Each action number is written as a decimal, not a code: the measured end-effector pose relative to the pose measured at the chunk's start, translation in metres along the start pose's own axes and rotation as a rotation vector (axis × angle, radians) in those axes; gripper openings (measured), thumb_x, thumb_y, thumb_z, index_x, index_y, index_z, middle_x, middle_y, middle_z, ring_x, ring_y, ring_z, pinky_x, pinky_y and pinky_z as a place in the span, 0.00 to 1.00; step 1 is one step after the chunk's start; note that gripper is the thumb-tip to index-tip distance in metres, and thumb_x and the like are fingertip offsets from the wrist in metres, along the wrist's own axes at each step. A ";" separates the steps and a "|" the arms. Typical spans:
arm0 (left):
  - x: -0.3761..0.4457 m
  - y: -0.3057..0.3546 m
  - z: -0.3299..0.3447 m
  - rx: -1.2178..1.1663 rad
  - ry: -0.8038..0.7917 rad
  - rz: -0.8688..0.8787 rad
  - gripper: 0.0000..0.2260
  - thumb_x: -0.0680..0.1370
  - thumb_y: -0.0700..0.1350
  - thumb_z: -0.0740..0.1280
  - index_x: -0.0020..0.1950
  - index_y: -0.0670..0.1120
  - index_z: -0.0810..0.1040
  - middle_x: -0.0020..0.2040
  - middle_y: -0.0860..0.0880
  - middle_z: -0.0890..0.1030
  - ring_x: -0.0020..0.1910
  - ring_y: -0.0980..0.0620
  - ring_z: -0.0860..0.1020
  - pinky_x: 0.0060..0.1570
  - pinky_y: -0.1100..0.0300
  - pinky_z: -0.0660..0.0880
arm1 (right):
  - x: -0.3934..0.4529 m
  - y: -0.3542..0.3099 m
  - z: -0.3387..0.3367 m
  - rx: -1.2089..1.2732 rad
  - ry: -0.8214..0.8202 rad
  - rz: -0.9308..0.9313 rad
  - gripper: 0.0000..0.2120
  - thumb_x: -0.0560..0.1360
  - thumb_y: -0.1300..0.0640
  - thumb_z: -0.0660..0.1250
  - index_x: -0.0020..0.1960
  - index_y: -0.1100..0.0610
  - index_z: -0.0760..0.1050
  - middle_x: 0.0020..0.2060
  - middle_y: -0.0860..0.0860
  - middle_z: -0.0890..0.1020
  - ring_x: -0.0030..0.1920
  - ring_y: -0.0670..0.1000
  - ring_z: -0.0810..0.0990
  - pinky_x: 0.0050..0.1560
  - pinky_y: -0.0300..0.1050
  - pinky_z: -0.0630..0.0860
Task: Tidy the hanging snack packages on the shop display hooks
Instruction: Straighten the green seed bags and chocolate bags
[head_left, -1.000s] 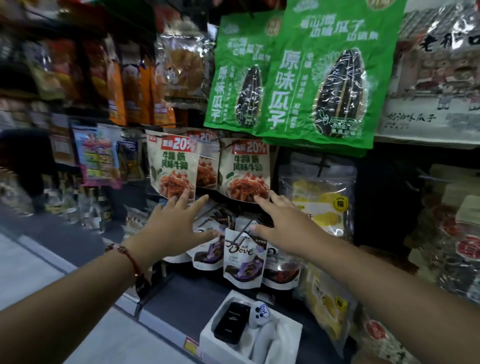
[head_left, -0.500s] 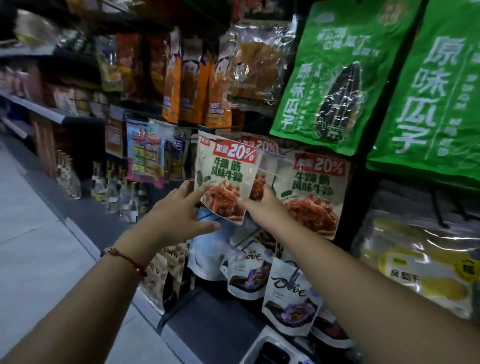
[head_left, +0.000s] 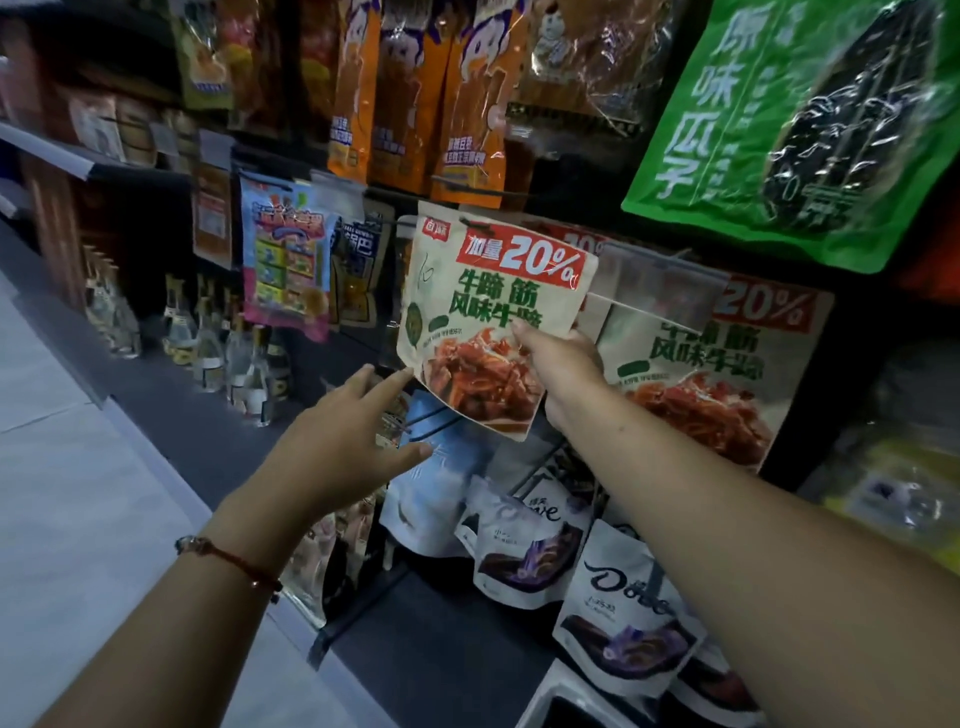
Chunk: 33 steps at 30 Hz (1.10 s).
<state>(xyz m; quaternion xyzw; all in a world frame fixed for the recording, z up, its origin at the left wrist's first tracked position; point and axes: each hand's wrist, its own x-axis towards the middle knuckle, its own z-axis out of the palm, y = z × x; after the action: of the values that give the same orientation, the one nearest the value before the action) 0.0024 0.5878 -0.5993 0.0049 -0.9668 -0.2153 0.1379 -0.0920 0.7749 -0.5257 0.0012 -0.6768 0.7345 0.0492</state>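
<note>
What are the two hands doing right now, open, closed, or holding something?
Left hand: open, fingers spread, fingertip near the beef tendon snack pack.
Right hand: pinching that pack's right edge.

Shop aisle, hanging snack packets (head_left: 496, 322), bottles (head_left: 208, 338)

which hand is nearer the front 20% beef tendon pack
Right. The right hand pinches the front 20% beef tendon pack at its right edge; the left hand is below-left, fingertips at its corner.

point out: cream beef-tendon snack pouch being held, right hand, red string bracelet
cream beef-tendon snack pouch with red 20% banner (head_left: 483, 291): head view, green printed text.
right hand (head_left: 563, 364): head view, back of hand.
red string bracelet (head_left: 234, 561): head view, cord across left wrist.
</note>
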 end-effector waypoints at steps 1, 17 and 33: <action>-0.001 -0.002 0.000 -0.013 0.011 0.006 0.39 0.75 0.69 0.64 0.81 0.63 0.48 0.82 0.51 0.50 0.78 0.45 0.60 0.70 0.46 0.67 | -0.002 -0.001 0.000 -0.009 0.003 -0.001 0.11 0.76 0.58 0.73 0.56 0.54 0.78 0.46 0.50 0.85 0.43 0.49 0.84 0.37 0.39 0.79; -0.028 -0.050 -0.043 -1.046 0.102 -0.139 0.50 0.58 0.80 0.67 0.75 0.57 0.68 0.70 0.50 0.76 0.64 0.50 0.78 0.63 0.47 0.75 | -0.092 -0.045 0.030 -0.031 -0.424 0.003 0.14 0.74 0.61 0.74 0.57 0.62 0.77 0.48 0.60 0.86 0.49 0.62 0.86 0.57 0.61 0.80; -0.046 -0.044 -0.049 -1.223 0.148 -0.194 0.43 0.48 0.65 0.83 0.58 0.48 0.77 0.48 0.49 0.87 0.44 0.48 0.86 0.43 0.49 0.81 | -0.146 0.014 -0.048 -0.014 -0.369 0.167 0.13 0.76 0.64 0.69 0.60 0.61 0.78 0.49 0.60 0.86 0.50 0.59 0.86 0.48 0.50 0.83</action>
<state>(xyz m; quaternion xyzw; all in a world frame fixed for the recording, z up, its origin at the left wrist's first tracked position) 0.0578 0.5309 -0.5876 0.0276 -0.6514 -0.7407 0.1623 0.0555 0.8116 -0.5536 0.0791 -0.6771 0.7188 -0.1367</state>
